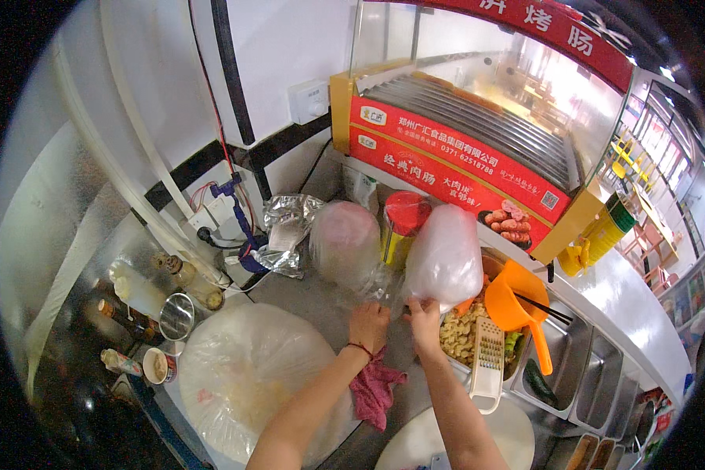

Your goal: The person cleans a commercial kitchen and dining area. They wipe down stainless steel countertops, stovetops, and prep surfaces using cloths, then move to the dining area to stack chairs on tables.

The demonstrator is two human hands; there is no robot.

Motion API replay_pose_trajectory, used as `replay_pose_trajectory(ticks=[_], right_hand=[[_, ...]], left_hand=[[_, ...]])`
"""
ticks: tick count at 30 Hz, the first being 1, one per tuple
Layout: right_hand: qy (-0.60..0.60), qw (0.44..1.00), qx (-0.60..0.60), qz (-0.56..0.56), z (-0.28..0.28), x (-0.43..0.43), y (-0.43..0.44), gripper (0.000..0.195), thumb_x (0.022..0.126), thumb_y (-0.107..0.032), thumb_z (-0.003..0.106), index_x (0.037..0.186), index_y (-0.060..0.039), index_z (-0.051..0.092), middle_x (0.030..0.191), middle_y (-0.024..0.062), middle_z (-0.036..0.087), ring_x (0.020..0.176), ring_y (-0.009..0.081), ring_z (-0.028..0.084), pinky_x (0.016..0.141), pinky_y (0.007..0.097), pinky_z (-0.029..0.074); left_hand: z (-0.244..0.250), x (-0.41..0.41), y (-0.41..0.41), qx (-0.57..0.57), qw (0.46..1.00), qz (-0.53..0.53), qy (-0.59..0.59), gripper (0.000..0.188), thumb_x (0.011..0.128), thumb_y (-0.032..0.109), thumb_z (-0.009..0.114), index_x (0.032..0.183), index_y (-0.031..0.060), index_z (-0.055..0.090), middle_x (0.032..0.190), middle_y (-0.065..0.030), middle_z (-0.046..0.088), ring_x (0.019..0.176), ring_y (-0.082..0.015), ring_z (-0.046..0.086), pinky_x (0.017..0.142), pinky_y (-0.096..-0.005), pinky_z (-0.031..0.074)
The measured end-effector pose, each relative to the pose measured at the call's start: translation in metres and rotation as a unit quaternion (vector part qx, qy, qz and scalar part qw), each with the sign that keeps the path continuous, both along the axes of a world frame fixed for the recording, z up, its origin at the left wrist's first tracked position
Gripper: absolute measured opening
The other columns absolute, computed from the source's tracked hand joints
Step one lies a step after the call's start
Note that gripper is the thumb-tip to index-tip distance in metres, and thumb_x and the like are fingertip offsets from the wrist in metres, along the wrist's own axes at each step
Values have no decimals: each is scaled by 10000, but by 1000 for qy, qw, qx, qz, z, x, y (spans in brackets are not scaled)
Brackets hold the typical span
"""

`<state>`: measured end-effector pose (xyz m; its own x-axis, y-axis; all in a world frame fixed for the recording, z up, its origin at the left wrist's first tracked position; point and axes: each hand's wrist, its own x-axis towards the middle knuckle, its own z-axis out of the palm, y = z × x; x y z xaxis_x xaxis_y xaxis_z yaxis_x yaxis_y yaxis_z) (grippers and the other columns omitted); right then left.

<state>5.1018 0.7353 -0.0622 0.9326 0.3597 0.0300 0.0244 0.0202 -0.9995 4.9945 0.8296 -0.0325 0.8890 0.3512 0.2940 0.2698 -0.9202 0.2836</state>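
My left hand (369, 325), with a dark cord bracelet at the wrist, is low over the grey counter with fingers curled. It is at the loose lower end of a clear plastic bag over a rounded container (345, 244); whether it grips the film is hidden. My right hand (424, 322) pinches the lower edge of a whitish plastic bag (445, 258) wrapped around a bulky bundle. Between the two bags stands a yellow container with a red lid (407, 214), partly under clear film. A crumpled pink cloth (377, 390) lies beside my left wrist.
A large plastic-covered round container (258, 382) fills the left side. At right, a metal grater (489, 358) and an orange ladle-like scoop (514, 294) rest over food trays. A round white board (464, 440) lies in front. A sausage roller grill (458, 123) stands behind; crumpled foil (291, 226) is near wiring.
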Motion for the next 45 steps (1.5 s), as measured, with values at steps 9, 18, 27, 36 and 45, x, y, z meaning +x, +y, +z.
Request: replay_pose_trajectory(ticks=[9, 18, 27, 36, 45], right_hand=[[11, 998, -54, 24, -5, 15, 9, 367, 904, -229, 579, 1182, -18, 465, 1048, 60, 562, 846, 152, 515, 681, 284, 438], [38, 998, -48, -21, -16, 29, 24, 447, 918, -269, 570, 1233, 14, 428, 1086, 81, 568, 911, 168, 519, 749, 307, 426], [130, 885, -126, 429, 78, -62, -32, 805, 859, -242, 657, 1455, -36, 157, 1167, 151, 576, 1073, 232, 547, 907, 352, 437], [-126, 764, -168, 611, 149, -65, -47, 202, 845, -99, 641, 1033, -29, 614, 976, 74, 648, 905, 155, 594, 831, 311, 466], [192, 940, 112, 259, 185, -15, -59, 13, 923, -82, 507, 919, -72, 515, 729, 52, 580, 604, 123, 543, 521, 244, 464]], left_hand=[[5, -63, -3, -43, 998, -28, 31, 138, 767, 53, 562, 896, 26, 603, 941, -130, 576, 953, -310, 544, 809, -407, 455], [69, -132, 1, -156, 977, -102, -104, 94, 755, 54, 596, 820, 48, 528, 987, -136, 558, 971, -329, 517, 864, -398, 427], [88, -179, 0, -379, 904, -104, -170, 187, 715, -74, 562, 743, 59, 433, 1030, -122, 595, 958, -285, 572, 914, -454, 416], [141, -175, -11, -208, 925, -225, -226, 274, 754, -30, 621, 1003, 72, 573, 983, -100, 667, 881, -236, 645, 801, -355, 520], [122, -180, 26, -530, 837, -64, 119, 502, 792, 203, 727, 1237, 69, 536, 1031, -49, 635, 913, -142, 588, 750, -291, 484]])
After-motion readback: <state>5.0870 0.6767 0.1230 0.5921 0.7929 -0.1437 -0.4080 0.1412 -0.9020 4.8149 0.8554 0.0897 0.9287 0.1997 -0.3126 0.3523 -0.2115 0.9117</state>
